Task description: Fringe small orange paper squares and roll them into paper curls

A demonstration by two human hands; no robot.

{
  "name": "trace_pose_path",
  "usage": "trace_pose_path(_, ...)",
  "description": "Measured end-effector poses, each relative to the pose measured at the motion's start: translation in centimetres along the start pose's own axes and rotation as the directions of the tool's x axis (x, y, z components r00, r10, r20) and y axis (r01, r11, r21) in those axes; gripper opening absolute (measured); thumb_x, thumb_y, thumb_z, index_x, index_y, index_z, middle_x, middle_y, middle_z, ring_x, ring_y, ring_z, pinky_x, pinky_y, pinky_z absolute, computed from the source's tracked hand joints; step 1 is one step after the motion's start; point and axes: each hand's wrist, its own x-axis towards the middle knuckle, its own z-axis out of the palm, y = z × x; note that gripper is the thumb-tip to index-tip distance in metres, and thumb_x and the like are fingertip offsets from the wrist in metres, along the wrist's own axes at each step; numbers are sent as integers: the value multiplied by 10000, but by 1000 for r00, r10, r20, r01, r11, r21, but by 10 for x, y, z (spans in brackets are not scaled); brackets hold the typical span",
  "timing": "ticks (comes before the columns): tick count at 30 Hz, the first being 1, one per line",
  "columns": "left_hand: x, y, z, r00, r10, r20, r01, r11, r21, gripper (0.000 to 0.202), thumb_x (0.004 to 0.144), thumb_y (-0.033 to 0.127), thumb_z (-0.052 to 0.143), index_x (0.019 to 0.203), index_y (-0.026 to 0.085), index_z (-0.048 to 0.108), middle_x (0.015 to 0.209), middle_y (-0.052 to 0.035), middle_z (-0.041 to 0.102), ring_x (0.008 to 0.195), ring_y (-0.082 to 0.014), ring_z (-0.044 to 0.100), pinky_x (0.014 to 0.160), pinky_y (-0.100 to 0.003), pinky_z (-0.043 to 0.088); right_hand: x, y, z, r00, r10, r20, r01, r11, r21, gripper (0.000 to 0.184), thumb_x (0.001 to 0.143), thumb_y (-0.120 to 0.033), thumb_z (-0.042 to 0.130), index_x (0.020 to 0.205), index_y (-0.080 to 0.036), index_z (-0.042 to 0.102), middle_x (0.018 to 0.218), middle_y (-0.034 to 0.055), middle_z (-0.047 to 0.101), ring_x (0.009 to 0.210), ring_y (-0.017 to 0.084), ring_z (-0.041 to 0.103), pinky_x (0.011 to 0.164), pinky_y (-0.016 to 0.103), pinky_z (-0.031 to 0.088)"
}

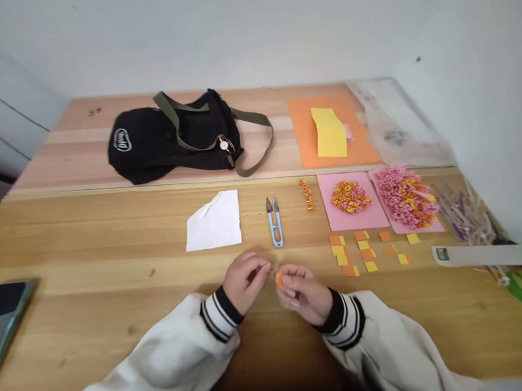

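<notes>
Both hands work close together just in front of the snips on the worktop. The right hand has its fingers curled round a small orange paper piece, pinched at the fingertips. The left hand meets it from the other side, fingers nearly closed on the same piece; whether it truly grips or only steadies, I cannot tell.

From here it looks like fine folding or rolling. To do it well, I would keep the pinch light so the paper does not crush, work it with the fingertips, and hold it low over the worktop.

Right of the snips lie cut orange and yellow squares, and beyond them two pink sheets heaped with finished bits. A white paper lies left of the snips.
</notes>
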Motion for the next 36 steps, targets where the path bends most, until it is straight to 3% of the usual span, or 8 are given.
trace_pose_path(5,1,-7,4,997,4,-79,-12,995,-101,238,839,279,517,675,142,622,603,-34,602,571,-119,527,556,-239,425,4,-4,4,960,-240,-143,189,936,-298,291,581,-366,749,634,-163,548,405,-91,430,327,34,342,369,193,211)
trace_pose_path(8,1,-10,4,992,-94,-88,69,964,-258,224,797,334,580,704,138,634,675,-46,652,628,-123,575,616,-246,462,3,-8,5,867,-479,-134,322,746,-583,256,592,-362,718,610,-160,562,392,-81,445,358,39,354,403,207,249)
trace_pose_path(11,3,-12,3,984,-150,-98,101,917,-386,265,737,397,647,705,133,645,698,-47,669,656,-122,590,660,-254,481,3,-11,5,817,-573,-68,350,585,-732,253,600,-378,696,600,-164,562,411,-78,449,392,45,361,418,213,266)
trace_pose_path(14,5,-12,2,984,-167,-56,122,877,-465,308,684,436,694,683,132,644,668,-37,663,632,-118,582,651,-256,484,5,-11,4,800,-599,-39,344,511,-788,260,608,-397,680,603,-164,564,450,-64,477,427,53,387,428,216,286)
trace_pose_path(22,3,-8,-4,990,-138,31,137,879,-457,279,708,404,688,663,132,648,638,-22,643,612,-103,559,629,-239,464,7,-8,-1,802,-596,-30,324,477,-817,259,640,-400,670,643,-161,572,515,-43,524,447,55,411,434,214,316)
trace_pose_path(36,0,-11,-2,992,-127,12,122,913,-390,246,671,359,728,684,131,638,607,-9,604,537,-73,474,515,-205,391,7,-7,-1,784,-620,-1,334,424,-842,225,676,-371,661,648,-163,583,505,-37,515,451,62,425,433,219,335)
